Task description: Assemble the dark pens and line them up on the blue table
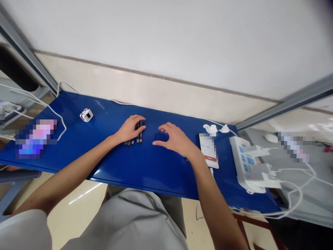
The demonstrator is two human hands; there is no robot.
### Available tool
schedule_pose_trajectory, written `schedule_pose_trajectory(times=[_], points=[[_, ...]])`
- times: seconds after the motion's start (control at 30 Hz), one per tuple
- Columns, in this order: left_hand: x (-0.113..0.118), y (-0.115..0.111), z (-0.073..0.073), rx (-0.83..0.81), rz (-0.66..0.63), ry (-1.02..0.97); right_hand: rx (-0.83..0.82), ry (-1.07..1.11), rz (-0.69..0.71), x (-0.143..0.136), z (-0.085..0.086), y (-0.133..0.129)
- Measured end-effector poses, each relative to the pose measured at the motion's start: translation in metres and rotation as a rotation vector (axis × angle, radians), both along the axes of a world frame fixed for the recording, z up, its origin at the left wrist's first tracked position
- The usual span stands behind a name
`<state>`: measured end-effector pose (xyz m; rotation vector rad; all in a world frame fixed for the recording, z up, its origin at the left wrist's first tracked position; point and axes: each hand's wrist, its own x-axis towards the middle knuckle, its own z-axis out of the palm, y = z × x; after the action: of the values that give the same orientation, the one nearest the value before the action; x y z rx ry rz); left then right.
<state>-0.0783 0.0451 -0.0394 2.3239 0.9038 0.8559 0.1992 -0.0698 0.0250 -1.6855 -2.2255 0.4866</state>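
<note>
Several slim black pens (pixel 141 136) lie side by side on the blue table (pixel 145 163), their shiny ends pointing towards me. My left hand (pixel 130 128) rests over this row and hides most of it. Its thumb and fingers are apart, reaching across to the rightmost pens, with a gap between them. To the right, my right hand (pixel 177 139) hovers over the table with nothing in it. The thumb is stretched out towards the pens and the other fingers are loosely curved. Something small and shiny shows beneath the right wrist, mostly hidden.
A white phone (pixel 208 149) with a timer lies right of my right hand, crumpled tissues (pixel 210 129) behind it. Further right is a power strip (pixel 240 163) with plugs and cables. At left are a small white device (pixel 86 115) and a blurred-out phone (pixel 37 139). A wall (pixel 156 83) borders the back.
</note>
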Motion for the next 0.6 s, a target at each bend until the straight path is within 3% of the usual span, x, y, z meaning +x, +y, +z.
schedule_pose_trajectory(times=[0.13, 0.27, 0.43, 0.6], points=[[0.000, -0.001, -0.002, 0.007, -0.022, 0.037, -0.091, 0.052, -0.096, 0.042, -0.004, -0.042], [0.000, 0.000, -0.005, 0.021, -0.045, 0.033, -0.070, 0.153, -0.201, 0.055, -0.021, -0.075], [0.000, 0.002, -0.007, 0.050, -0.067, 0.048, -0.025, 0.438, -0.312, 0.036, -0.021, -0.063], [0.000, 0.001, -0.006, 0.065, -0.050, 0.064, -0.042, 0.177, -0.071, 0.013, -0.019, -0.046]])
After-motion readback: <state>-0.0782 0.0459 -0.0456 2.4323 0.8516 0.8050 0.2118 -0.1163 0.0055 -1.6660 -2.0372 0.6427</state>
